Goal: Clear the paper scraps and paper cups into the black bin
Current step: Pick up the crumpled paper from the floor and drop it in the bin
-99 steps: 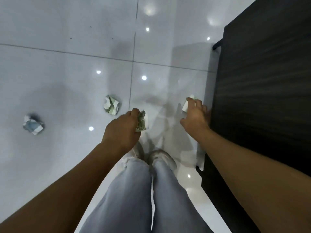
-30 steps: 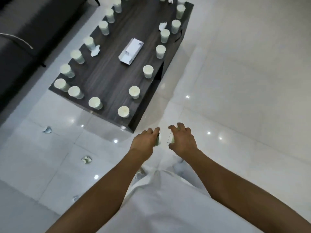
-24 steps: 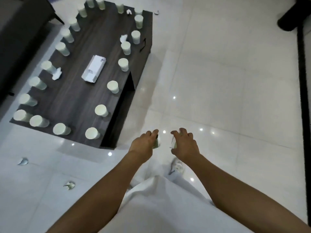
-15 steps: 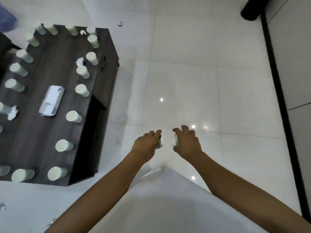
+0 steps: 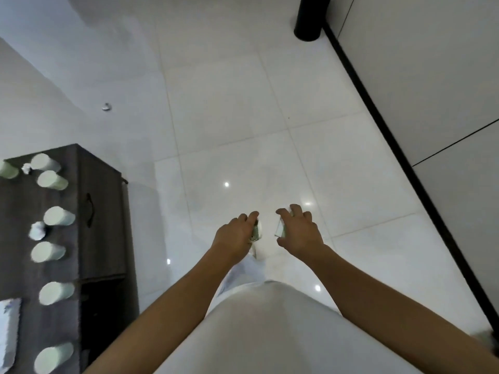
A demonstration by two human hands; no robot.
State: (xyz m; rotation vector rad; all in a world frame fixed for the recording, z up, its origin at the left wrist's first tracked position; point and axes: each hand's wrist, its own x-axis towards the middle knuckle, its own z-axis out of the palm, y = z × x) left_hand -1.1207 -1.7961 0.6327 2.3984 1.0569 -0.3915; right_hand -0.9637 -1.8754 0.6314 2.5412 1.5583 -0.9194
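a: what's the biggest thing down there?
b: the white tiled floor (image 5: 229, 125), with a dark strip running along the wall on the right. next the dark wood tabletop (image 5: 62, 265) at the left edge.
a: and the black bin?
b: the black bin (image 5: 310, 17) stands at the far top by the wall, well apart from both hands.
a: what's on the tabletop?
b: a row of pale paper cups (image 5: 55, 292), upright along its near edge, and a crumpled white scrap (image 5: 37, 230) just beside one of them. one more small scrap (image 5: 107, 106) lies alone on the floor beyond.
a: the hands?
b: held out side by side over the floor. the left hand (image 5: 236, 236) has its fingers curled round a greenish paper wad (image 5: 256, 233); the right hand (image 5: 299, 233) pinches a pale paper scrap (image 5: 280, 228) between thumb and bent fingers.
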